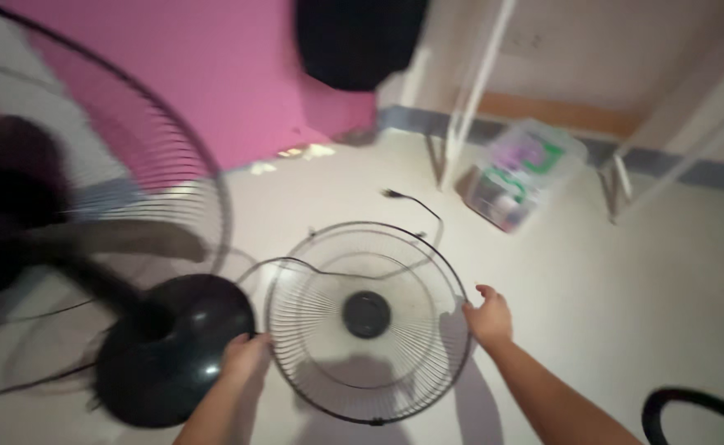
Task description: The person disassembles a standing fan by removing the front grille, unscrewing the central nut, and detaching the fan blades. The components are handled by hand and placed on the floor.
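A round wire fan grille point(368, 317) with a black centre disc is held flat over the pale floor between both hands. My left hand point(245, 354) grips its left rim, next to the fan's black round base point(172, 350). My right hand point(489, 317) holds the right rim, fingers curled on the wire. The standing fan point(65, 239), with its rear grille and dark blades, fills the left of the view, blurred.
A black power cord with plug point(403, 200) lies on the floor behind the grille. A clear plastic box point(520, 173) sits by white metal frame legs point(461, 107). A pink wall is at the back left; a black curved object point(692, 408) shows at bottom right.
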